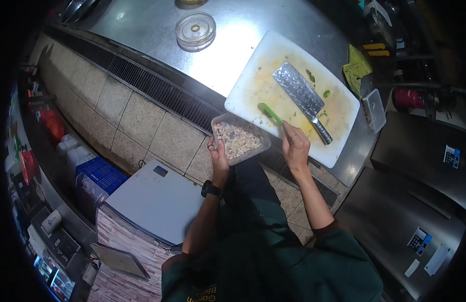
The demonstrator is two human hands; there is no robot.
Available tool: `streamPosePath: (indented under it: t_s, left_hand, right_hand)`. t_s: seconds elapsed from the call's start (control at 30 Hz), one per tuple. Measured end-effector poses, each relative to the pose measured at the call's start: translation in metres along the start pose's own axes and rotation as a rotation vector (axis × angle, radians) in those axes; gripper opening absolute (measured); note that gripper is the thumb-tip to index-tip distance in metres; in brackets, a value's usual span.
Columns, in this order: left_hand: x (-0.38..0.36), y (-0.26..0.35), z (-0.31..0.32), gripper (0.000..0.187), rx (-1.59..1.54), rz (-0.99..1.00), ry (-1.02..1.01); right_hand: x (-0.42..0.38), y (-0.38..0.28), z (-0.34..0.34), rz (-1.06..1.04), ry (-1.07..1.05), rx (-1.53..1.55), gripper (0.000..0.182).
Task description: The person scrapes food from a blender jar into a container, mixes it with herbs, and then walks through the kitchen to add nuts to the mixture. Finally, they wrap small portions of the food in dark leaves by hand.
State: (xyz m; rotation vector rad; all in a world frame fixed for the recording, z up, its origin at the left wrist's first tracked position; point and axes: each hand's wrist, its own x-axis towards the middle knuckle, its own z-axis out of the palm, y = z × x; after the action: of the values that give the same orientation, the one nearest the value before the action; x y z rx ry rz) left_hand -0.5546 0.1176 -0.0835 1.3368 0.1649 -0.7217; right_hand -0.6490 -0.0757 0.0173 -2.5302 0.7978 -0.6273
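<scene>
Beside the board's edge (253, 119), left fingers (221, 148) hold a tub (261, 147).

Clear tub (263, 147), chopped mix (239, 141) inside, beside white board (249, 85); slender green tool (270, 112) over board.

We're in a kitchen: a cleaver (299, 89) lies on the cutting board (265, 55), a steel counter (278, 17) beneath it.

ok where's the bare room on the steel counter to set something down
Steel counter between the round clear container and cutting board looks bare. Crowded: the board, with cleaver and green tool; counter right of it, with greenish cloth.
</scene>
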Motion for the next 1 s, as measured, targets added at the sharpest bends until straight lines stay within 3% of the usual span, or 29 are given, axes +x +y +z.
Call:
streamPosePath:
  t_s: [0.43,0.63,0.7,0.83,1.0]
  left_hand:
    - [-0.002,0.003,0.008,0.045,0.005,-0.065,0.076]
    - [-0.002,-0.005,0.003,0.047,-0.047,-0.002,0.033]
    - [0.0,-0.003,0.003,0.047,-0.055,-0.008,0.041]
    - [0.0,-0.004,0.005,0.047,-0.055,-0.036,0.05]
    - [0.0,-0.002,0.007,0.047,-0.011,-0.054,0.06]
  right_hand:
    - [-0.002,0.003,-0.005,-0.211,-0.08,0.096,0.038]
    - [0.019,0.011,-0.01,-0.074,-0.042,0.005,0.038]
    - [0.017,0.01,-0.012,-0.178,-0.12,0.022,0.037]
    - [-0.002,0.011,-0.016,-0.183,-0.171,0.037,0.038]
    - [0.004,0.013,-0.009,-0.106,-0.057,0.021,0.038]
